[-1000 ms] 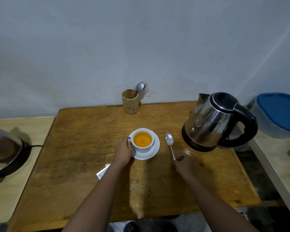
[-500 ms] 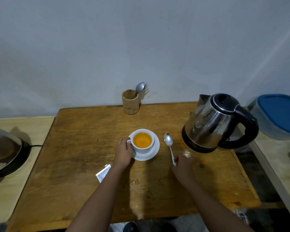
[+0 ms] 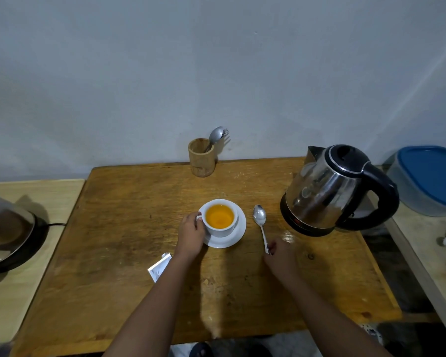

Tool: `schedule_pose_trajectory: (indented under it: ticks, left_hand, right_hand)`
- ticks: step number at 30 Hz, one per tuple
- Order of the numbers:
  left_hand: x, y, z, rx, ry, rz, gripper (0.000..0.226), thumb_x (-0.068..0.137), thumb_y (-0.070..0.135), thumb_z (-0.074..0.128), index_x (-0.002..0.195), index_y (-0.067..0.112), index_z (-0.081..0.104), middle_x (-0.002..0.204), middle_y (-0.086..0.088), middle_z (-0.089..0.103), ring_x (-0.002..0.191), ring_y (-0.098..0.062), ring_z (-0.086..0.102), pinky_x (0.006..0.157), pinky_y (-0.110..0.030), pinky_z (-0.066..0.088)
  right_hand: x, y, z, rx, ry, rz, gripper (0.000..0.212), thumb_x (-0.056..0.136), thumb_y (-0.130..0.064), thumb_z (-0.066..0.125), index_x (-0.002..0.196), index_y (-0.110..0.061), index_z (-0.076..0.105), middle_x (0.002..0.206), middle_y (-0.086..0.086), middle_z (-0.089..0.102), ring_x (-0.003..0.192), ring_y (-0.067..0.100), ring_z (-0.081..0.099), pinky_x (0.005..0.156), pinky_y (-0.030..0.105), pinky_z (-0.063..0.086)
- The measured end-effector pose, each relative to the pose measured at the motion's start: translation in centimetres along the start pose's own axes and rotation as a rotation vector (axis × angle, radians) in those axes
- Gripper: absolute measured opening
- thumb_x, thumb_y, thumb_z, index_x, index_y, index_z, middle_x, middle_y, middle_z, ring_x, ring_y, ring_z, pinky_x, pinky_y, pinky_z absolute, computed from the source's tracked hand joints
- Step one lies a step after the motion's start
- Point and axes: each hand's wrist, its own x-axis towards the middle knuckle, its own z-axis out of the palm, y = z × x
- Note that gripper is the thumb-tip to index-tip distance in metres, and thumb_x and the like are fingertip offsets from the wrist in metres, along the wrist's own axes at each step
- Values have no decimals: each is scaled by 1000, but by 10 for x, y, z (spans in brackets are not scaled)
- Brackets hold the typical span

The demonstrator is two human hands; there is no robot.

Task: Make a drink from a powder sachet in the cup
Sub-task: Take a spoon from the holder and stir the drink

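Left hand [image 3: 191,234] pinches the handle at the cup's [image 3: 220,218] nine o'clock, steadying it, while right hand [image 3: 281,256] lightly pinches the spoon [image 3: 261,225] handle's end at three o'clock, seemingly parking it.

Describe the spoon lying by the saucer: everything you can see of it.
The spoon is a small, shiny, metal-looking teaspoon. It lies flat on the wooden table, right of the saucer and apart from it, left of the kettle. Its oval bowl points toward the wall, hollow side up; the thin handle runs back toward the person. The right hand has its fingers at the handle's end.
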Motion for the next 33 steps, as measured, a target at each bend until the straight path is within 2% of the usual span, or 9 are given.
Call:
schedule_pose_trajectory:
  ticks: [4, 8, 17, 21, 23, 25, 27, 30, 33]
  left_hand:
    - [-2, 3, -1, -15, -5, 6, 33, 97, 21, 36, 122, 9, 54, 124, -13, 53, 104, -14, 44, 89, -28, 36]
    - [-1, 2, -2, -13, -4, 16, 30, 97, 19, 37, 117, 7, 56, 120, -13, 55, 106, -19, 49, 89, -30, 39]
    - [-1, 3, -3, 14, -28, 22, 31, 97, 21, 37, 120, 9, 54, 123, -14, 55, 104, -16, 48, 89, -30, 40]
    - [-11, -2, -3, 33, 51, 3, 38, 97, 23, 38, 130, 7, 44, 132, -10, 48, 121, -23, 45, 94, -30, 35]
    - [-21, -14, -3, 63, 118, 13, 35, 96, 21, 37, 127, 7, 45, 129, -10, 50, 121, -27, 47, 97, -35, 39]
    - [-33, -30, 0, 134, 120, 57, 33, 95, 18, 36, 125, 7, 45, 128, -14, 51, 119, -30, 48, 97, -39, 42]
    - [-43, -42, 4, 250, 27, 69, 42, 95, 19, 35, 135, 5, 37, 142, -16, 41, 132, -29, 39, 105, -36, 37]
    - [-49, -55, 8, 471, -120, 68, 55, 98, 23, 27, 147, 6, 9, 159, -10, 4, 148, -22, 0, 118, -29, 13]
    - [-50, -58, 8, 543, -136, 99, 56, 99, 26, 23, 147, 7, 1, 159, -8, -6, 147, -21, -9, 119, -28, 6]
  right_hand:
    - [0, -1, -1, -11, 2, -9, 11, 80, -5, 68, 86, -8, 59, 86, 5, 59, 78, 17, 55, 54, 17, 35]
    - [-1, -2, -2, -23, -3, -29, 16, 79, -5, 66, 78, -13, 52, 83, 5, 57, 77, 18, 54, 54, 18, 34]
    - [-2, -5, 0, -33, -6, 7, 33, 81, -5, 64, 66, -24, 42, 91, 7, 60, 80, 18, 53, 53, 18, 32]
    - [0, -5, -4, -147, 17, -6, 3, 88, -13, 57, 90, -14, 59, 106, 8, 60, 95, 20, 55, 75, 29, 48]
    - [1, 0, -8, -281, 68, -47, 21, 94, -21, 49, 108, -11, 60, 125, 10, 55, 111, 22, 52, 92, 34, 47]
    - [-2, 6, -14, -385, 65, -77, 38, 98, -28, 39, 131, -11, 47, 146, 10, 39, 133, 24, 37, 108, 37, 36]
    - [-6, 15, -16, -492, -48, -90, 52, 99, -31, 33, 147, -13, 22, 159, 11, 13, 147, 27, 11, 119, 43, 18]
    - [-9, 27, -16, -598, -192, -84, 63, 100, -34, 27, 149, -17, -10, 160, 11, -16, 147, 30, -12, 119, 48, 2]
    - [-9, 30, -15, -598, -234, -79, 63, 101, -35, 22, 147, -17, -16, 158, 11, -21, 146, 29, -17, 119, 49, 0]
